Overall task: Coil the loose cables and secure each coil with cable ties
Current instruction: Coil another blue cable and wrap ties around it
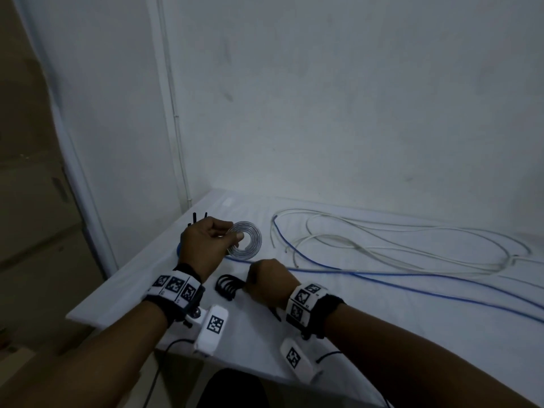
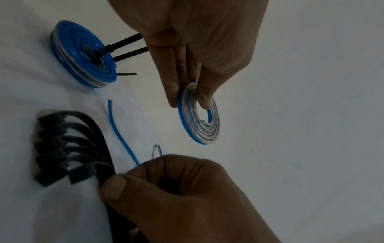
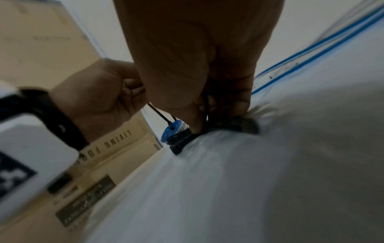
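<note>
My left hand (image 1: 232, 234) holds a small flat coil of clear and blue cable (image 1: 245, 239) upright above the white table, pinched between thumb and fingers (image 2: 182, 92); the coil (image 2: 199, 118) is untied. Nearer me, my right hand (image 1: 253, 282) is curled at a bundle of black cable ties (image 1: 228, 287) lying on the table. Its thumb and fingers (image 2: 116, 185) pinch a black tie at the bundle's (image 2: 68, 148) end. The right wrist view shows the fingertips (image 3: 195, 128) pressing on the ties (image 3: 180, 141).
A tied blue coil (image 2: 83, 54) with black tie tails lies at the table's left edge, behind my left hand. Loose white cable (image 1: 397, 242) and blue cable (image 1: 382, 278) sprawl across the right of the table (image 1: 382, 334). Cardboard boxes (image 3: 41, 41) stand beyond the left edge.
</note>
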